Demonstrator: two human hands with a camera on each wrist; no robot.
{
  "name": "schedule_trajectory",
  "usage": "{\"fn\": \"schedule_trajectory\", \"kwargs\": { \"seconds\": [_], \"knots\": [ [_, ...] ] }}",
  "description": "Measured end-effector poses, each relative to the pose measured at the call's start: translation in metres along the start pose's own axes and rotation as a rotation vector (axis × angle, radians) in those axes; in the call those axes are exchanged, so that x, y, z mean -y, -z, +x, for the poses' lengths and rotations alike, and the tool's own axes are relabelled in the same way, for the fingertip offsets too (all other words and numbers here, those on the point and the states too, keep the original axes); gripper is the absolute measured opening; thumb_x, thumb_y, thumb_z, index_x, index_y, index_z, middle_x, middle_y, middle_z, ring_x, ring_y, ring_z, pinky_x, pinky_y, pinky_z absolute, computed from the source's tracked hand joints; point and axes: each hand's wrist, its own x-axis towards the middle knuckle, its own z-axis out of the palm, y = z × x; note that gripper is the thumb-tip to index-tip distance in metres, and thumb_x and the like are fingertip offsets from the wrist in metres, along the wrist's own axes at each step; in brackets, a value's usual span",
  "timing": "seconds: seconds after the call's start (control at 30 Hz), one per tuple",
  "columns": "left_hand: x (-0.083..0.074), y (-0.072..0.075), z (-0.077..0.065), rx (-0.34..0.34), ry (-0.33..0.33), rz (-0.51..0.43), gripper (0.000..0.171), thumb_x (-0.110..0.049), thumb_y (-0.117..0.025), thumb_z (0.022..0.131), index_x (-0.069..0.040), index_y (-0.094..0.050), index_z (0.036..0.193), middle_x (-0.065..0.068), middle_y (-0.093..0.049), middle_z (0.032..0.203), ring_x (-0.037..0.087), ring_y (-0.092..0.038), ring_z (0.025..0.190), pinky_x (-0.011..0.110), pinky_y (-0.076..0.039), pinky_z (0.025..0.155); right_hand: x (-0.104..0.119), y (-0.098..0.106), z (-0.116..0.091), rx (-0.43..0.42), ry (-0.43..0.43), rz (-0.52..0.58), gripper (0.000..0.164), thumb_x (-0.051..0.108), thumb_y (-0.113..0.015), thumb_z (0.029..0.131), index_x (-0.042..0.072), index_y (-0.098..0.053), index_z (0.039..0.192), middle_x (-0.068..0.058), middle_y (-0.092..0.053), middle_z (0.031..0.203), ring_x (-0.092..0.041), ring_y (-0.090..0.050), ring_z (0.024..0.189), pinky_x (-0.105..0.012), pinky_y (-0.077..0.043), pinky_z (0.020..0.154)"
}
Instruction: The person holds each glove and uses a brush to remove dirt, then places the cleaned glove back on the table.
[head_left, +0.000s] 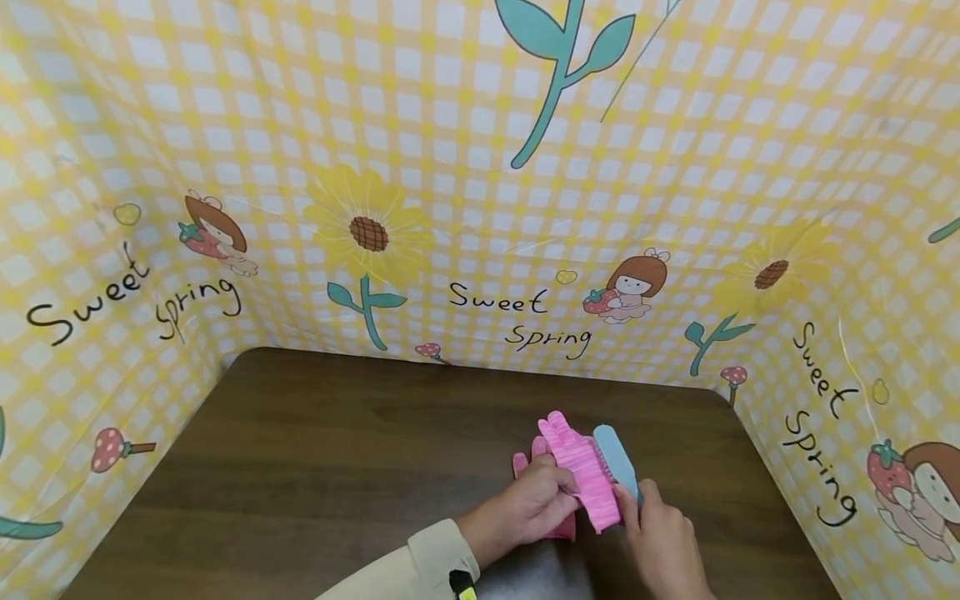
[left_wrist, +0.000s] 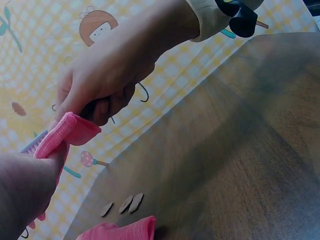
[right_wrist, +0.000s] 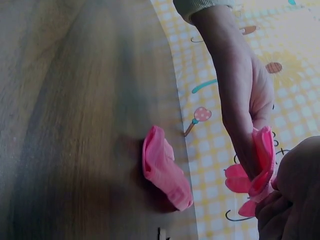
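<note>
Near the front right of the table, my left hand [head_left: 525, 504] grips a pink knitted glove [head_left: 588, 471] by its edge and cuff, raised over the table. Its fingers are partly hidden by the cloth. My right hand [head_left: 663, 537] holds a light blue brush [head_left: 617, 458] by the handle, its bristles facing the glove and right at its side. In the left wrist view, the glove's cuff [left_wrist: 67, 132] overlaps both hands. A second pink glove [right_wrist: 165, 167] lies on the table below the left hand, mostly covered in the head view.
The dark wooden table [head_left: 322, 458] is bordered by yellow checked cloth [head_left: 465, 217] at the back and both sides. Small flat pale pieces [left_wrist: 136, 202] lie on the tabletop beyond the second glove in the left wrist view.
</note>
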Motion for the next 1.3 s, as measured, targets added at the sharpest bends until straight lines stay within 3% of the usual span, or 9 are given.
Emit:
{"fn": "schedule_trajectory", "kwargs": {
  "seconds": [0.33, 0.63, 0.73, 0.8, 0.97, 1.07, 1.3],
  "knots": [
    [0.004, 0.003, -0.001, 0.026, -0.012, 0.015, 0.083, 0.02, -0.026, 0.073, 0.011, -0.016, 0.155, 0.027, -0.025, 0.165, 0.038, -0.019, 0.155, 0.061, -0.013, 0.127, -0.007, -0.004, 0.006, 0.03, -0.06, 0.02, 0.036, 0.034, -0.055, 0.104, 0.002, -0.051, 0.089, -0.028, -0.064, 0.071, -0.05, -0.065, 0.068, -0.056, -0.046, 0.053],
    [0.001, 0.006, -0.004, 0.024, -0.028, 0.01, 0.08, 0.019, -0.027, 0.08, 0.01, -0.008, 0.157, 0.033, -0.018, 0.165, 0.045, -0.015, 0.155, 0.064, -0.013, 0.125, -0.012, -0.008, 0.013, 0.013, -0.09, 0.038, 0.04, 0.036, -0.053, 0.106, -0.001, -0.05, 0.091, -0.032, -0.064, 0.073, -0.053, -0.064, 0.068, -0.058, -0.046, 0.053],
    [0.0, 0.009, -0.006, 0.015, -0.03, 0.012, 0.075, 0.018, -0.029, 0.085, 0.008, -0.008, 0.157, 0.032, -0.018, 0.165, 0.044, -0.016, 0.155, 0.064, -0.014, 0.125, -0.009, -0.006, 0.011, 0.032, -0.084, 0.069, 0.038, 0.037, -0.052, 0.106, 0.001, -0.051, 0.094, -0.026, -0.064, 0.073, -0.046, -0.064, 0.067, -0.055, -0.046, 0.054],
    [-0.002, 0.01, -0.006, 0.008, -0.022, 0.02, 0.073, 0.016, -0.03, 0.087, 0.007, -0.008, 0.157, 0.031, -0.02, 0.164, 0.042, -0.017, 0.154, 0.064, -0.015, 0.126, -0.003, -0.005, 0.008, 0.068, -0.055, 0.113, 0.035, 0.037, -0.052, 0.106, 0.004, -0.052, 0.095, -0.016, -0.061, 0.069, -0.034, -0.062, 0.063, -0.046, -0.046, 0.053],
    [-0.01, 0.007, -0.006, 0.045, -0.013, 0.087, 0.075, 0.016, -0.03, 0.082, 0.011, -0.016, 0.156, 0.025, -0.024, 0.166, 0.036, -0.019, 0.155, 0.056, -0.015, 0.128, 0.018, -0.006, -0.001, 0.167, 0.045, 0.18, 0.028, 0.037, -0.053, 0.106, 0.012, -0.053, 0.092, 0.005, -0.04, 0.061, -0.012, -0.044, 0.057, -0.026, -0.037, 0.051],
    [-0.014, 0.004, -0.008, 0.057, -0.011, 0.117, 0.077, 0.016, -0.03, 0.079, 0.012, -0.02, 0.155, 0.024, -0.027, 0.165, 0.035, -0.019, 0.155, 0.054, -0.014, 0.129, 0.023, -0.006, -0.003, 0.133, 0.07, 0.123, 0.028, 0.036, -0.055, 0.105, 0.013, -0.052, 0.089, 0.006, -0.035, 0.059, -0.012, -0.04, 0.055, -0.026, -0.035, 0.05],
    [-0.014, 0.003, -0.014, 0.053, 0.008, 0.131, 0.075, 0.014, -0.029, 0.077, 0.014, -0.023, 0.151, 0.026, -0.031, 0.163, 0.037, -0.023, 0.154, 0.054, -0.016, 0.128, 0.02, -0.005, 0.001, 0.037, 0.086, 0.016, 0.027, 0.031, -0.058, 0.104, 0.008, -0.052, 0.091, 0.001, -0.038, 0.055, -0.019, -0.043, 0.054, -0.034, -0.037, 0.047]
  ]
}}
